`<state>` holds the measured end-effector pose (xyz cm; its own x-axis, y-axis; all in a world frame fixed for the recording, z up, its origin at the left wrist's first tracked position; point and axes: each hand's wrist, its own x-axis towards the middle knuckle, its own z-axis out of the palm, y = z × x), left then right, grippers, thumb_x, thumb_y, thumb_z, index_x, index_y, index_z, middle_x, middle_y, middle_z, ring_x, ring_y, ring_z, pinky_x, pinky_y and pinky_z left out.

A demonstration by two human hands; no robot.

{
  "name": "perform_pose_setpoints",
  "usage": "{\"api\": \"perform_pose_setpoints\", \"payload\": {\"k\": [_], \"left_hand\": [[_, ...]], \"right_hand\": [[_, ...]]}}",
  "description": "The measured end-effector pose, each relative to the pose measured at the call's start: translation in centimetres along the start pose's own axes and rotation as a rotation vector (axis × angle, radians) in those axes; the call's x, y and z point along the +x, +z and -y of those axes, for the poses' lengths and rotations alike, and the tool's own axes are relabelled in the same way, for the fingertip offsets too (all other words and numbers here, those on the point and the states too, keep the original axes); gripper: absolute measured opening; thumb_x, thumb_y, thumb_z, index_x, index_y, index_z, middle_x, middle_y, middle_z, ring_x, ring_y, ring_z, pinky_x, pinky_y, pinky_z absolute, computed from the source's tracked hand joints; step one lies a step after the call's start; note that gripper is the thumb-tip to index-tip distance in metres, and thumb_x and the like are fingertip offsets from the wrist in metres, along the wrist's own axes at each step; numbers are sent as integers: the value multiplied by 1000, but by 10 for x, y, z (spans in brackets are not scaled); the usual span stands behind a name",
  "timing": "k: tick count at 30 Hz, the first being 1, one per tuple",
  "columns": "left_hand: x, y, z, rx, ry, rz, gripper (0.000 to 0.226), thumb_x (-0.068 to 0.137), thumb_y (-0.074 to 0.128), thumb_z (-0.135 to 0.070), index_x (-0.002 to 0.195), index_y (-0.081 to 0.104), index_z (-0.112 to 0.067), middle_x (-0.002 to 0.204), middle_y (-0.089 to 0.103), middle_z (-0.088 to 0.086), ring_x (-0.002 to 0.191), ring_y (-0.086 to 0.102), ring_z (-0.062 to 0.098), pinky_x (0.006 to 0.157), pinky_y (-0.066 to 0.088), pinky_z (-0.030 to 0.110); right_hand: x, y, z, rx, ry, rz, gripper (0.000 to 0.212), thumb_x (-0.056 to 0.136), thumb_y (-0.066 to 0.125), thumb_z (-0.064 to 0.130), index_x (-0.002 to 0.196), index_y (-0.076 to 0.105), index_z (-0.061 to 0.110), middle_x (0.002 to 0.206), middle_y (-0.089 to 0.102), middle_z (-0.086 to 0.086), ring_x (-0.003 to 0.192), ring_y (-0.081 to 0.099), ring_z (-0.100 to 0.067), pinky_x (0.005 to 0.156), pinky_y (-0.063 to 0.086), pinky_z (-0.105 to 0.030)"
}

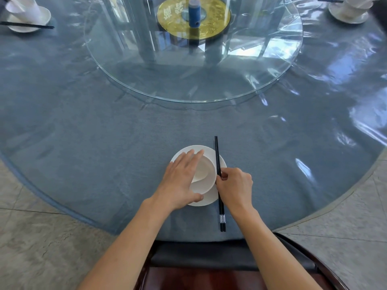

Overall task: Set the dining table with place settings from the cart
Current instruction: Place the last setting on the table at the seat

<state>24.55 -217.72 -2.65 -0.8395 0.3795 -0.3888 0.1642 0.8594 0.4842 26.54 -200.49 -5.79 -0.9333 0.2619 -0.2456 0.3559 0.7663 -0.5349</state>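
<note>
A white plate (211, 152) lies near the front edge of the round table (104, 143). On it stands a white bowl (206, 170) with a white spoon (201, 178) inside. My left hand (181, 181) rests over the bowl's left side, fingers spread along its rim and thumb at its near edge. A pair of black chopsticks (217, 155) lies across the plate's right rim, pointing away from me. My right hand (235, 186) pinches the chopsticks near their middle.
A glass turntable (272, 76) with a gold disc (217, 21) and a blue cylinder (194, 12) fills the table's centre. Set places with plate, cup and chopsticks stand at the far left (29, 17) and far right (348, 11). A dark wooden chair (209, 268) is right below me.
</note>
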Motion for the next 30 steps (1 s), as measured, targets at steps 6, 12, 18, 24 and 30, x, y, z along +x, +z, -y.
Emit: {"api": "perform_pose_setpoints", "payload": {"k": [6, 12, 18, 24, 30], "left_hand": [[3, -8, 5, -6, 59, 87, 130, 73, 89, -29, 163, -4, -37, 175, 3, -8, 161, -4, 16, 129, 14, 49], [4, -10, 7, -9, 80, 122, 129, 74, 88, -27, 163, -4, -38, 174, -1, -10, 161, -7, 15, 129, 14, 49], [5, -12, 7, 21, 87, 172, 127, 74, 86, -23, 164, -3, -37, 174, -6, -12, 160, -11, 12, 129, 10, 53], [10, -20, 11, 64, 131, 238, 128, 75, 84, -18, 163, -7, -40, 173, -8, -15, 159, -14, 9, 130, 3, 50], [18, -35, 14, 137, 189, 331, 130, 75, 83, -8, 163, -8, -37, 173, -7, -18, 158, -15, 7, 131, 2, 47]], "right_hand": [[-2, 2, 0, 12, 3, 0, 43, 84, 66, 11, 54, 34, 13, 49, 27, -4, 55, 18, -20, 52, 23, -35], [-3, 1, -2, 8, 4, -11, 43, 86, 65, 13, 54, 36, 13, 49, 33, -3, 52, 21, -20, 52, 25, -34], [-4, 1, -1, 27, 23, -14, 46, 88, 65, 13, 54, 35, 14, 49, 32, -2, 51, 19, -18, 51, 26, -31], [-6, -1, -1, 7, 20, -3, 52, 86, 65, 11, 53, 25, 16, 48, 28, -1, 51, 16, -16, 50, 22, -30], [-6, -1, -2, -10, 31, -13, 54, 87, 66, 13, 51, 27, 18, 50, 40, -1, 50, 25, -15, 52, 27, -33]]}}
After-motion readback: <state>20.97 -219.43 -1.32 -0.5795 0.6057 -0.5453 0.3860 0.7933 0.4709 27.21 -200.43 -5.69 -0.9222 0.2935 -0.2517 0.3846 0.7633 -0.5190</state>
